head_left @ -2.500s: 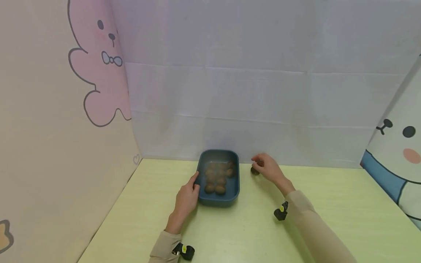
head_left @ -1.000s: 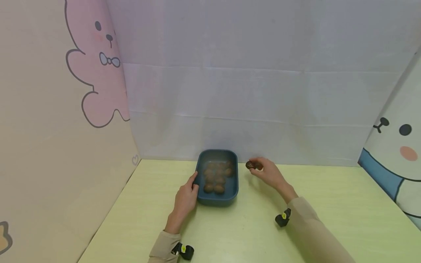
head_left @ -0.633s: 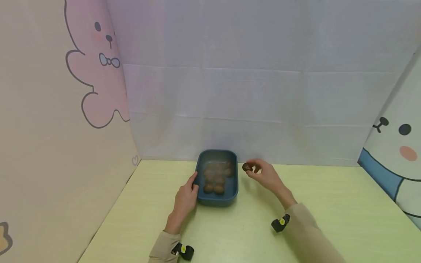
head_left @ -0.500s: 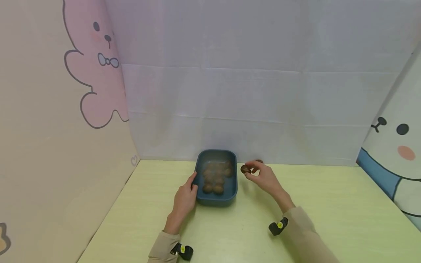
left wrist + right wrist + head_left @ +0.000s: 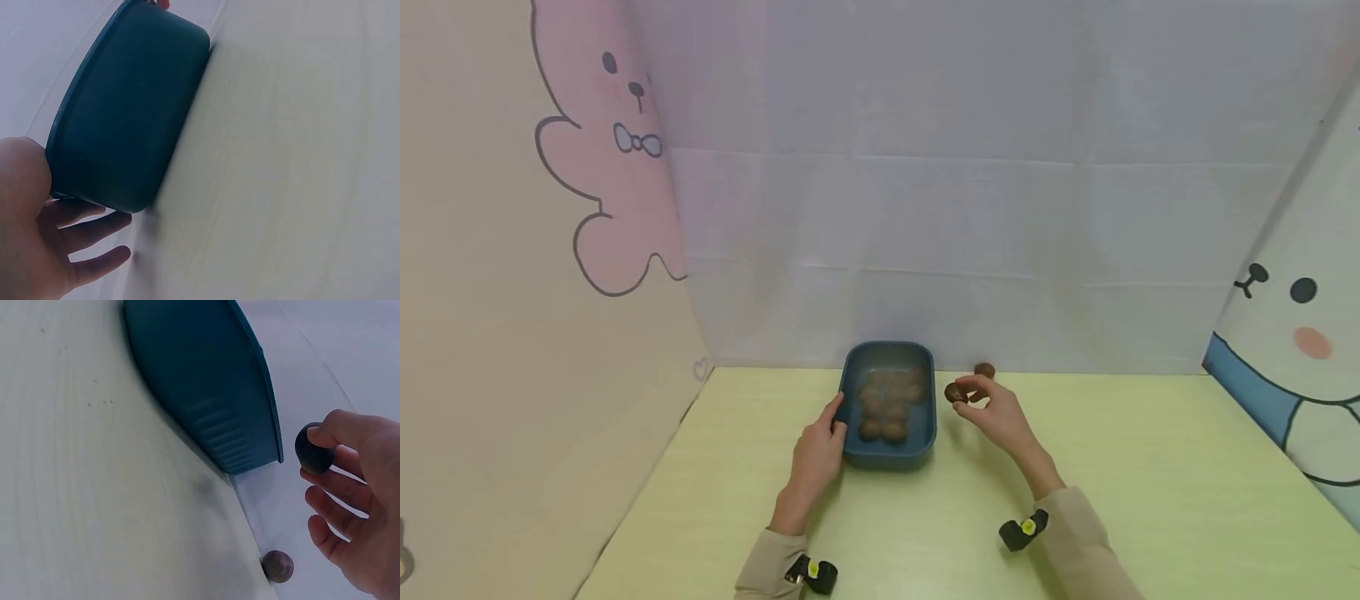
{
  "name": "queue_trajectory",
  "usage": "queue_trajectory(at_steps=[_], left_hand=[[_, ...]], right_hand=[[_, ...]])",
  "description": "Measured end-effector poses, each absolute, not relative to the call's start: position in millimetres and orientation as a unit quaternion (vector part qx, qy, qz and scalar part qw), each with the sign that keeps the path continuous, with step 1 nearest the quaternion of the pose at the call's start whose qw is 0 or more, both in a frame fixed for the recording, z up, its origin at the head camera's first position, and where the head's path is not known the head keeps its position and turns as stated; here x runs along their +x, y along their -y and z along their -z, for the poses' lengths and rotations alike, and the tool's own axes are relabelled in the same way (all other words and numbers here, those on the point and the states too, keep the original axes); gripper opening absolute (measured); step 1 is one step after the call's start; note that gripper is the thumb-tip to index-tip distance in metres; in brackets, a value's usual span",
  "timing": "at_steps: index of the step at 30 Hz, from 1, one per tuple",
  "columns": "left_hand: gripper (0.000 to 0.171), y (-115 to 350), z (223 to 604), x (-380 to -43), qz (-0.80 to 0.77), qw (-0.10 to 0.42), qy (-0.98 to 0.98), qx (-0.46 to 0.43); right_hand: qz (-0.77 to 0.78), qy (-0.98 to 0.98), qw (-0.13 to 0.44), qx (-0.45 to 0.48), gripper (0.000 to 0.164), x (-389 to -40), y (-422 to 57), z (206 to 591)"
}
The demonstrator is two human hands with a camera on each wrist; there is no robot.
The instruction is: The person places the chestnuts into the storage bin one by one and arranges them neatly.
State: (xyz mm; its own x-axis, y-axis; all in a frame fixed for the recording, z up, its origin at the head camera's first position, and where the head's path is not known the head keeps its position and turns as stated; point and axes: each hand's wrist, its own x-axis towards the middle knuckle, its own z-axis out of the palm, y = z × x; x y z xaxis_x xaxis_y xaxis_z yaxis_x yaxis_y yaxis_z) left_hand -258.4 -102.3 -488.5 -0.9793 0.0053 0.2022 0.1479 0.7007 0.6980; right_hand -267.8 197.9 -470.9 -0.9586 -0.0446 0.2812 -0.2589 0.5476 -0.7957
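My right hand [image 5: 1004,423] pinches a dark brown-purple, egg-shaped passion fruit [image 5: 956,393] between thumb and fingers. It is held just right of the blue bin's rim, above the table. In the right wrist view the pinched passion fruit [image 5: 315,449] is seen clear of the bin's wall [image 5: 206,394], the other fingers loosely bent. Several similar brown fruits [image 5: 895,432] lie in the bin [image 5: 887,460], blurred. At the bin's left side, my left hand [image 5: 817,454] holds the rim with thumb and index finger. The left wrist view shows its other fingers [image 5: 97,232] loosely spread beside the bin's outer wall [image 5: 125,112].
One more passion fruit [image 5: 984,370] lies behind my right hand, at the table's back edge against the white cloth [image 5: 970,208]. The pale yellow-green table [image 5: 925,533] extends to both sides. A wall with a pink bear drawing [image 5: 625,167] stands at the left.
The right hand has taken hold of a passion fruit beside the bin and carried it slightly left and toward me. The fruit behind it has come into view. The left hand stays at the bin.
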Motion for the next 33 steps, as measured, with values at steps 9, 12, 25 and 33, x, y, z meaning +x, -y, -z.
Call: queue_trajectory(at_steps=[9, 12, 25, 33], left_hand=[[0.051, 102, 489, -258, 0.389, 0.087, 0.916, -0.043], [0.051, 103, 490, -258, 0.387, 0.093, 0.917, -0.043], [0.051, 108, 486, -258, 0.391, 0.092, 0.915, -0.044], [0.052, 105, 488, -258, 0.393, 0.086, 0.915, -0.042]], right_hand=[[-0.543, 0.826, 0.092, 0.117, 0.039, -262, -198, 463], [-0.552, 0.818, 0.098, 0.127, 0.039, -260, -194, 458], [-0.533, 0.827, 0.106, 0.142, 0.037, -245, -173, 434], [-0.528, 0.827, 0.149, 0.122, 0.035, -255, -177, 456]])
